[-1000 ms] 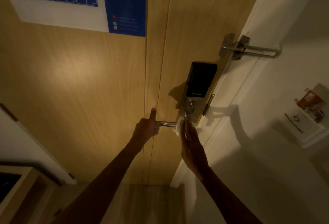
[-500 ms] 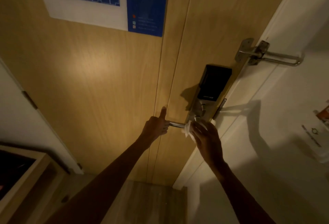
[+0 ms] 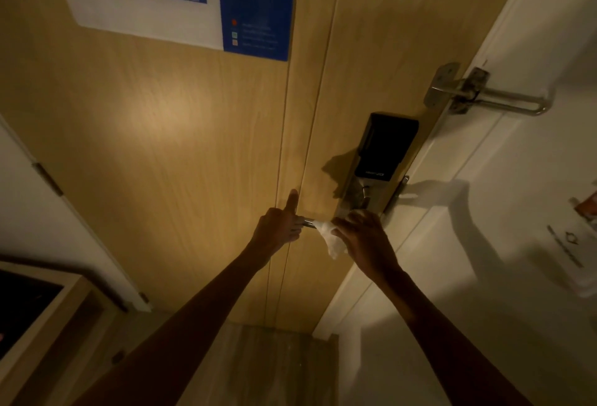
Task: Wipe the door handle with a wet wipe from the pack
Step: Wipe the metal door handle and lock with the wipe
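Dim wooden door (image 3: 193, 147) ahead: the left hand (image 3: 277, 228) keeps gripping the door handle (image 3: 309, 222) at its left end, while the right hand (image 3: 365, 237), clutching the wet wipe (image 3: 328, 236), has apparently slid leftward from the lock plate, so wiping progresses.

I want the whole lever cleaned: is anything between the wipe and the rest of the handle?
Yes. The left hand grips the handle's free end, thumb up, covering that stretch. The right hand holds the wipe on the bar near the lock plate; only a short bare piece shows between the hands.
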Available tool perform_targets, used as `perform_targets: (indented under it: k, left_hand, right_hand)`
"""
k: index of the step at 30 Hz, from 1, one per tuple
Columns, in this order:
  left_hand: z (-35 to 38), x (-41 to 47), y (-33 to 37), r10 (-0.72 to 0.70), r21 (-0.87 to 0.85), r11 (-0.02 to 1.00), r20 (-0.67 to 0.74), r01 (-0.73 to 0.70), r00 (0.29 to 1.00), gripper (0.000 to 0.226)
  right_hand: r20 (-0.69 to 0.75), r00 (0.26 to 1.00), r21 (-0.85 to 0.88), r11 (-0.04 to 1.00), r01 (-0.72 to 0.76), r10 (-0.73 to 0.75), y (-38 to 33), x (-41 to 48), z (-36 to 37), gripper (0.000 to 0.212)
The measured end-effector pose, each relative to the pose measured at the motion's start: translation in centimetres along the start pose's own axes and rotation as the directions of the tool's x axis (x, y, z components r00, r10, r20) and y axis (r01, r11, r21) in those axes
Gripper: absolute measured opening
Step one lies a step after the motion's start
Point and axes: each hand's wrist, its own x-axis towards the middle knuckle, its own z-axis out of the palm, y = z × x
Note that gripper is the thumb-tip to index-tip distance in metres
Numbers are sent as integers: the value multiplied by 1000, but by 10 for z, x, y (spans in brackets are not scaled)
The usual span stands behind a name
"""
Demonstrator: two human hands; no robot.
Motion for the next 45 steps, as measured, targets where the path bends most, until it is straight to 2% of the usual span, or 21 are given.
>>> perform_targets:
  k: [5,8,10,13,15,17,21,23,28,33,36,39,42,45]
  left_hand:
    - [-1,0,-2,11,-11,1000,5,-11,1000,76]
    - [0,1,-3,9,-8,1000,7,-9,1000,75]
    - [-1,3,-3,-2,-21,1000,13,2,1000,78]
    - [-3,4,-4,-1,-49,999,38,3,999,82]
    - [-3,5,-5,-12,-49,999,36,13,999,80]
    - [-4,7,-4,-43,-41,998,30,44,999,78]
    - [-5,5,3,-82,-74,993,112,91,990,74]
    - [-5,6,1,-59,-50,997,85,63,995,83]
    - [-6,8,2,-86,-25,996,83,88,993,84]
    - [-11,12,-3,-110,-58,991,104,117,988,84]
    - [-13,14,-4,-122,-54,990,129,130,984,87]
    - [-16,18,0,-129,-35,990,147,135,981,90]
    - [-19,21,-2,-130,-29,990,153,136,980,90]
    - [-19,23,-6,-129,-11,991,140,132,982,90]
  right_hand:
    - [9,999,-24,999,-40,40,-10,6,3,34]
    - [60,998,-45,999,-2,5,-24,13,10,44]
    - [27,999,-82,996,25,-23,-13,9,4,48]
    - [-83,993,-82,994,73,-80,-4,2,2,31]
    - [-74,996,-25,999,46,-48,-17,7,5,26]
    - [-52,998,-50,998,31,-33,-24,12,8,26]
    - [-36,999,-44,999,23,-24,-7,7,7,14]
    - [-34,999,-53,999,7,-8,-12,10,10,16]
    - [27,997,-85,994,68,-66,-31,27,12,22]
    - [84,996,-92,996,-3,11,-21,17,8,20]
    - [110,993,-132,990,48,-34,-43,34,8,20]
    - [126,991,-62,996,57,-49,-35,34,3,26]
    - [77,994,1,997,80,-80,-27,29,3,26]
    - [225,973,61,997,45,-57,-35,42,7,32]
